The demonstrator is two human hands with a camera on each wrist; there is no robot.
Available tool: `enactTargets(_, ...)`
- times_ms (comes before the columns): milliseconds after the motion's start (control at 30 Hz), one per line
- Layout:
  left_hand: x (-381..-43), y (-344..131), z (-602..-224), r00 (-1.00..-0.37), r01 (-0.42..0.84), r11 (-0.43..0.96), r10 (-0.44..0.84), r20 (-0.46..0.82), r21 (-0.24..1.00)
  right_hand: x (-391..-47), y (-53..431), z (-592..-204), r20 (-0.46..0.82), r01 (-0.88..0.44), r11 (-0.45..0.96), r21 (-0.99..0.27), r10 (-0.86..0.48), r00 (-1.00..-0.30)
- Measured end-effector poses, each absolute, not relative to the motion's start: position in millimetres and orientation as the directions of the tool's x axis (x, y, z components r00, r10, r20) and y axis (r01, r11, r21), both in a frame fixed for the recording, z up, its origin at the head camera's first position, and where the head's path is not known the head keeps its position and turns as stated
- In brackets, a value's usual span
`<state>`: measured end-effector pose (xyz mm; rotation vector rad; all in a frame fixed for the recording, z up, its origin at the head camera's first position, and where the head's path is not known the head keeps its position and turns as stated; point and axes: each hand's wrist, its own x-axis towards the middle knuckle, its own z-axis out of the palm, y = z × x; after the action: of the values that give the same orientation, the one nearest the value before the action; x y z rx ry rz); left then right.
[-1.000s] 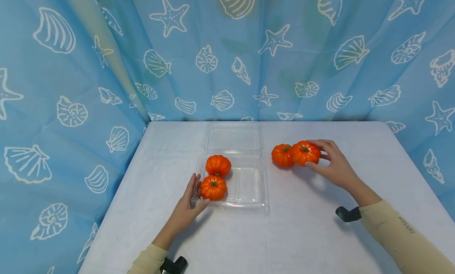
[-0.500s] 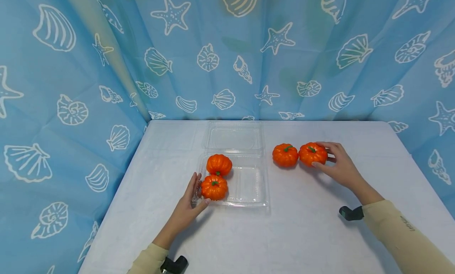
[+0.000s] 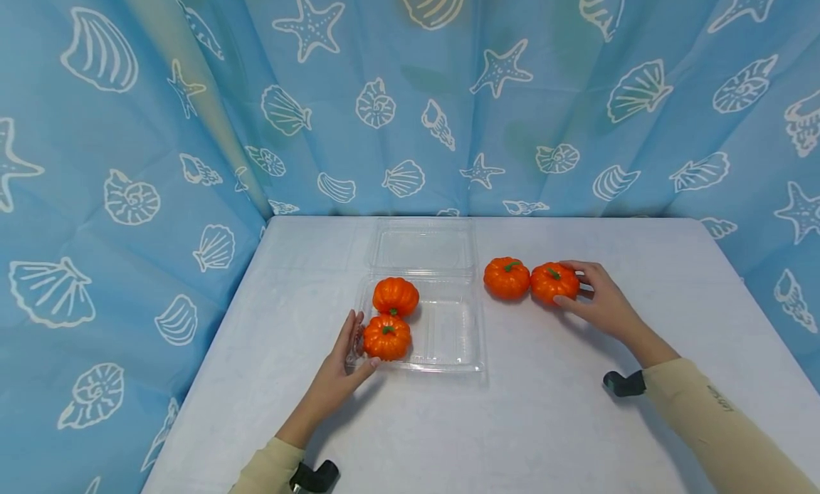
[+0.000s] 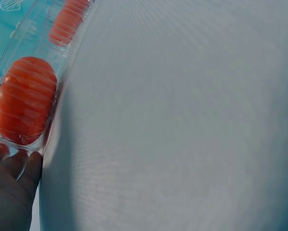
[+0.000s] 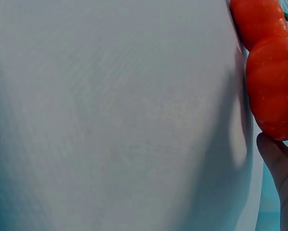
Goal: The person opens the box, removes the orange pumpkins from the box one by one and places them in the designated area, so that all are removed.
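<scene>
My right hand holds an orange toy pumpkin with a green stem, fingers on its far right side and thumb at its front. Its left side meets a second toy pumpkin on the table; both also show in the right wrist view. An open clear plastic clamshell container lies to the left, with two toy pumpkins in the left half of its base, one behind the other. My left hand holds the container's front left corner, thumb at the front edge and fingers along the left side.
The container's clear lid lies folded back behind the base. A white cloth covers the table. Blue curtains with shell and starfish prints hang behind it and on the left.
The held pumpkin first went right and down from where it overlapped the loose one, then slid back left. The loose pumpkin has shifted slightly left. My left hand has stayed at the container.
</scene>
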<state>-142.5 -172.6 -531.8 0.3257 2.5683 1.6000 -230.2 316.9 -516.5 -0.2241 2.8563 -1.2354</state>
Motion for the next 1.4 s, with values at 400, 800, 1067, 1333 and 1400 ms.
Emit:
enactTargets(400, -142.4, -171.8, -531.0, -0.973, 0.122, 0.435, 0.228, 0.022, 0.892, -231.0, 319.8, -520.0, 0.048, -0.139, 0.681, -0.719, -0.150, -0.988)
enactTargets(800, -142.7, -172.1, -531.2, -0.973, 0.123, 0.434, 0.228, 0.024, 0.892, -230.6, 317.6, -518.4, 0.028, -0.112, 0.680, -0.725, -0.133, -0.991)
enactTargets(1067, -142.2, -171.8, -530.5, -0.974, 0.121, 0.433, 0.226, 0.022, 0.893, -229.9, 318.1, -519.5, 0.051, -0.127, 0.698, -0.704, -0.129, -0.990)
enactTargets(1333, -142.0, -171.5, -530.1, -0.975, 0.112, 0.427, 0.221, 0.016, 0.897, -230.4, 318.1, -522.6, 0.099, -0.162, 0.686, -0.709, -0.131, -0.987)
enactTargets(1400, -141.7, -171.3, -529.5, -0.975, 0.111, 0.424, 0.221, 0.016, 0.899, -229.8, 318.1, -522.1, 0.111, -0.168, 0.692, -0.702, -0.126, -0.986)
